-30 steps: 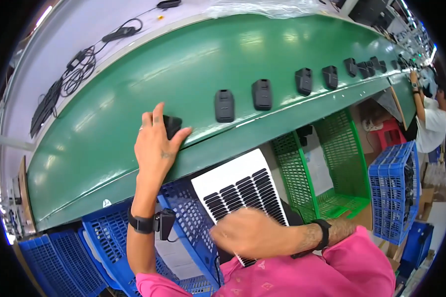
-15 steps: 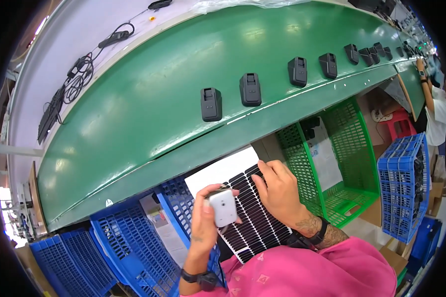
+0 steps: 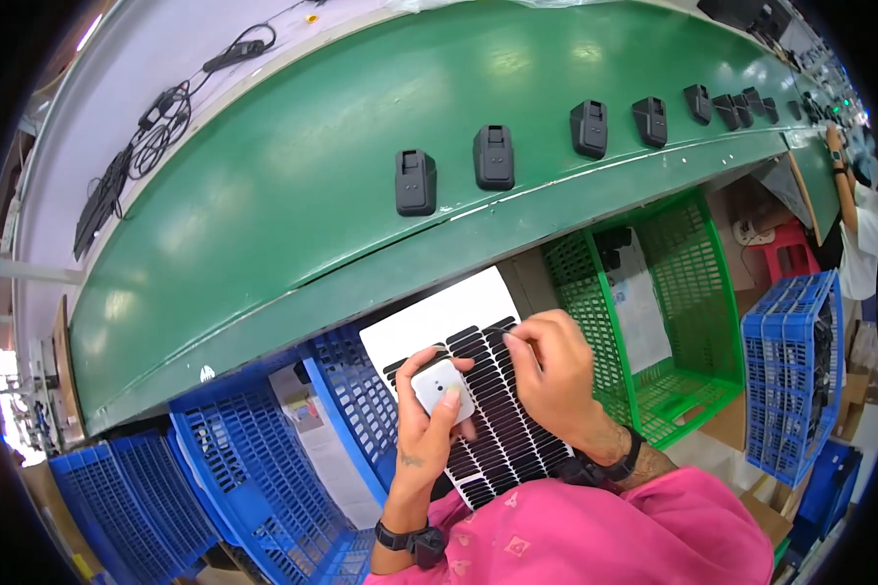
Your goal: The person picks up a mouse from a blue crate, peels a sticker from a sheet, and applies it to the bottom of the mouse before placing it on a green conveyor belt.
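Observation:
My left hand [image 3: 421, 429] is closed around a small white device [image 3: 439, 386] with rounded corners and dark dots on its face; the thumb lies across it. Under both hands slopes a white sheet [image 3: 439, 310] bearing columns of narrow black stickers [image 3: 496, 390], its lower end reaching my lap. Above the sheet's upper right part, my right hand [image 3: 561, 375] is closed, thumb and forefinger pinched. A thin black sticker [image 3: 495, 331] shows at these fingertips, partly hidden by them.
Black charger-like units [image 3: 416, 183] stand in a row along the green table [image 3: 263, 214]. Blue crates [image 3: 254, 468] sit below on the left, a green crate [image 3: 693, 380] and a stacked blue crate [image 3: 790, 380] on the right. Cables [image 3: 161, 127] lie at far left. Another person's arm [image 3: 839, 171] shows far right.
My left thumb has moved onto the white device's face, and the device has shifted slightly. My right fingers have drawn together into a pinch, with a dark strip now at their tips.

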A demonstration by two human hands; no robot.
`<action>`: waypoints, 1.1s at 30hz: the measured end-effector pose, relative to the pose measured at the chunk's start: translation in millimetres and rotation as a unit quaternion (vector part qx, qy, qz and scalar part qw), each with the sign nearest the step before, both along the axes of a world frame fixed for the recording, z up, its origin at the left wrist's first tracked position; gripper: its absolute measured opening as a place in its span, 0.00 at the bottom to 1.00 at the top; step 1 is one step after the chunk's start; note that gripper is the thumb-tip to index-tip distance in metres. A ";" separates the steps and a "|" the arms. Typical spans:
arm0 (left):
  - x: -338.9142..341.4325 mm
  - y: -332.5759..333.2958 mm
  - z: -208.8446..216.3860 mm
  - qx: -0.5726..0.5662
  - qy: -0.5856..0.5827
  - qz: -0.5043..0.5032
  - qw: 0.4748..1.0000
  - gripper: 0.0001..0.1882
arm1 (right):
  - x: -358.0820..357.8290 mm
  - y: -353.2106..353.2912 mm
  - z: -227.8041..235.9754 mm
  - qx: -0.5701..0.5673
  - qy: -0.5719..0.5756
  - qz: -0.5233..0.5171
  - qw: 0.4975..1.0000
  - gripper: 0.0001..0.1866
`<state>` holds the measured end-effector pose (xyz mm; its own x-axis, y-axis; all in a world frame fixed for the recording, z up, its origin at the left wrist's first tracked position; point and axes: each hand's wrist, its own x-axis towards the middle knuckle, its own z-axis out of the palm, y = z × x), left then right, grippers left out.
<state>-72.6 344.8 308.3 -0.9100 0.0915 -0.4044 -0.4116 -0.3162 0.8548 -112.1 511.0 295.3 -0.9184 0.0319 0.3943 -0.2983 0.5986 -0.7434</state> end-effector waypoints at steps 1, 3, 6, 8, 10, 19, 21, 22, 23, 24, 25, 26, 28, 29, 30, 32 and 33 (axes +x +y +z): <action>2.8 2.9 -5.5 -0.015 0.024 0.010 1.000 0.27 | 4.1 1.6 9.6 -0.040 -0.009 0.000 0.999 0.04; 7.0 7.6 -0.6 -0.011 0.027 -0.014 0.999 0.26 | 11.5 10.4 29.4 -0.203 -0.133 0.046 0.969 0.03; 12.3 15.0 14.2 0.023 0.003 -0.030 0.999 0.25 | 14.6 12.8 57.1 -0.401 -0.285 0.116 0.863 0.03; 15.2 13.8 27.2 -0.017 0.013 -0.075 0.997 0.25 | 14.9 8.3 69.3 -0.440 -0.393 0.168 0.789 0.03; 16.4 17.4 39.9 -0.039 0.027 -0.084 0.995 0.26 | 18.7 5.7 74.9 -0.432 -0.382 0.157 0.802 0.03; 19.8 16.0 36.6 -0.101 0.129 -0.100 0.981 0.24 | 22.9 3.5 73.4 -0.436 -0.340 0.160 0.818 0.04; 20.3 15.9 39.6 -0.085 0.110 -0.095 0.986 0.24 | 23.3 3.1 71.7 -0.439 -0.339 0.160 0.816 0.04; 20.2 15.5 39.7 -0.084 0.108 -0.094 0.986 0.24 | 23.4 3.1 70.7 -0.439 -0.340 0.161 0.816 0.04; 19.8 15.6 40.5 -0.084 0.103 -0.096 0.986 0.23 | 23.6 3.9 71.1 -0.437 -0.341 0.160 0.817 0.04; 19.5 15.8 41.4 -0.084 0.099 -0.098 0.987 0.23 | 23.8 4.3 71.0 -0.435 -0.343 0.159 0.817 0.04; 19.3 16.0 42.9 -0.081 0.098 -0.098 0.987 0.23 | 24.2 4.4 70.4 -0.441 -0.337 0.162 0.816 0.04; 19.1 16.0 43.8 -0.071 0.086 -0.096 0.989 0.23 | 24.2 4.1 69.3 -0.447 -0.332 0.166 0.814 0.04; 19.8 16.5 43.8 -0.060 0.072 -0.093 0.991 0.23 | 24.0 2.4 69.1 -0.448 -0.330 0.164 0.814 0.04; 19.9 16.4 43.6 -0.052 0.065 -0.092 0.992 0.23 | 23.9 1.6 69.3 -0.451 -0.325 0.161 0.815 0.04; 20.1 16.3 43.3 -0.045 0.058 -0.091 0.993 0.23 | 23.8 1.2 69.7 -0.450 -0.326 0.161 0.815 0.04; 20.4 16.5 42.2 -0.049 0.057 -0.091 0.993 0.23 | 23.5 0.7 70.3 -0.453 -0.326 0.159 0.815 0.05; 20.5 16.6 41.8 -0.053 0.056 -0.091 0.993 0.23 | 23.5 1.2 69.7 -0.452 -0.327 0.159 0.815 0.05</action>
